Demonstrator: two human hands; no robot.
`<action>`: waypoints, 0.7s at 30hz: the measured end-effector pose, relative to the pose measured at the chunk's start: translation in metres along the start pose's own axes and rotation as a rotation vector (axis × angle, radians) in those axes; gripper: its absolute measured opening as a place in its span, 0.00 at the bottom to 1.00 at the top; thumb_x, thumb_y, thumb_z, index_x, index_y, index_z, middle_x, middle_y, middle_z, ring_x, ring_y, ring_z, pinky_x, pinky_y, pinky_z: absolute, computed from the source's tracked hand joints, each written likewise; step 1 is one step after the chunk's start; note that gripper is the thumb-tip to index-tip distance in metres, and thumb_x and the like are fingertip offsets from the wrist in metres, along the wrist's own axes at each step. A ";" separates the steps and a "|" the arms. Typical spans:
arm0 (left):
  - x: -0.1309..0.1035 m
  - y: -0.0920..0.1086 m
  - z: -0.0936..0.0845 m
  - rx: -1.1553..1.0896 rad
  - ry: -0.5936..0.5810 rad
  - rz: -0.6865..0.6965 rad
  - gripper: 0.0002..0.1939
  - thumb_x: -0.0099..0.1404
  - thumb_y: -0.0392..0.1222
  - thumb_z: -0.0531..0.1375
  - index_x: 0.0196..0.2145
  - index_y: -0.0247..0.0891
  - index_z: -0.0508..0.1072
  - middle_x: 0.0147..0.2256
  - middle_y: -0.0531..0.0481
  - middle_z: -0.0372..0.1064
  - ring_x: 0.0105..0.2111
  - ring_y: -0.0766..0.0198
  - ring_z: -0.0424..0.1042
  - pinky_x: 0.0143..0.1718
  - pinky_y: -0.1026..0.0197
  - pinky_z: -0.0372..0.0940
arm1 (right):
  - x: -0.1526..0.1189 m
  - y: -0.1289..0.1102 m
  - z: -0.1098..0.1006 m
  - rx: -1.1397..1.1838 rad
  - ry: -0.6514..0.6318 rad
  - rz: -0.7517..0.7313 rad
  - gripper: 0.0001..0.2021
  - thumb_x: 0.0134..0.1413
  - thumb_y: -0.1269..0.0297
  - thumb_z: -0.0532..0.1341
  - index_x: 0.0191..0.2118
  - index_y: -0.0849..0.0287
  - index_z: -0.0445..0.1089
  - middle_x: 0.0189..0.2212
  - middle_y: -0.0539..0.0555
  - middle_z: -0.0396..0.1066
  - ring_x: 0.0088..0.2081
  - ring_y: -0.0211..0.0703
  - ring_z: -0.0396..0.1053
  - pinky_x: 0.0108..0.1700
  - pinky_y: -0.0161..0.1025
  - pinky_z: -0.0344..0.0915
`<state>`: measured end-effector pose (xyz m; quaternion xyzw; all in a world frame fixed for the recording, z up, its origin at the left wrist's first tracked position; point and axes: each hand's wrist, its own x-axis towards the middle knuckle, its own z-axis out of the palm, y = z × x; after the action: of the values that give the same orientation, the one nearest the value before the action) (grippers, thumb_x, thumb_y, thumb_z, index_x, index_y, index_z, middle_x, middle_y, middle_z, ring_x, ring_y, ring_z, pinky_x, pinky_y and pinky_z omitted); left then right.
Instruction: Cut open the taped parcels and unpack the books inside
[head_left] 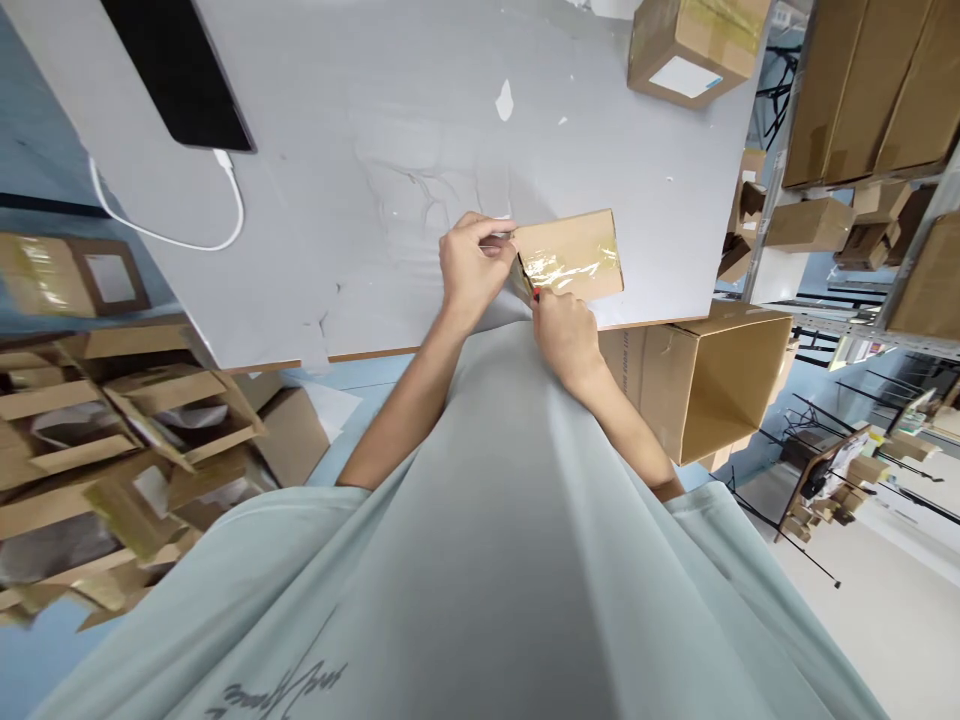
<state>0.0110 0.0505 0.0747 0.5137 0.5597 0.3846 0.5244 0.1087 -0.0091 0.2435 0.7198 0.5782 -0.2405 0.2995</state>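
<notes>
A small cardboard box with shiny clear tape across it lies near the front edge of the table. At its left end, my left hand is closed, with thumb and fingers pinching the box's edge. My right hand is curled into a fist at the box's near left corner. It grips a slim cutter, of which only a red bit and a dark, thin part along the box's left edge show. The rest of that tool is hidden by the fingers.
A black phone with a white cable lies at the table's upper left. Another taped box stands at the far right corner. Opened cartons pile up at left. A large open carton sits below the table's right edge, beside shelving.
</notes>
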 end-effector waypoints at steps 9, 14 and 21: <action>-0.007 0.002 0.004 0.070 0.032 0.017 0.11 0.71 0.37 0.68 0.48 0.46 0.87 0.50 0.49 0.82 0.44 0.60 0.85 0.50 0.58 0.83 | -0.031 0.022 0.004 0.025 -0.135 -0.022 0.21 0.87 0.63 0.50 0.69 0.63 0.74 0.54 0.71 0.85 0.55 0.59 0.85 0.54 0.46 0.78; -0.008 0.007 -0.005 0.136 0.015 0.017 0.13 0.72 0.40 0.68 0.52 0.46 0.86 0.50 0.49 0.82 0.45 0.59 0.84 0.53 0.55 0.81 | -0.044 0.058 -0.008 0.179 -0.051 0.001 0.20 0.87 0.58 0.52 0.68 0.56 0.75 0.51 0.64 0.87 0.52 0.59 0.85 0.52 0.44 0.74; -0.017 0.056 0.024 0.351 -0.055 0.269 0.14 0.74 0.49 0.68 0.56 0.53 0.83 0.63 0.45 0.78 0.69 0.40 0.72 0.76 0.32 0.65 | -0.016 0.137 0.005 0.334 0.139 0.135 0.19 0.84 0.61 0.54 0.66 0.57 0.78 0.48 0.63 0.88 0.49 0.61 0.84 0.49 0.43 0.70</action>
<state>0.0425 0.0413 0.1283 0.6774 0.5300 0.3336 0.3859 0.2394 -0.0450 0.2718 0.8116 0.4999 -0.2622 0.1507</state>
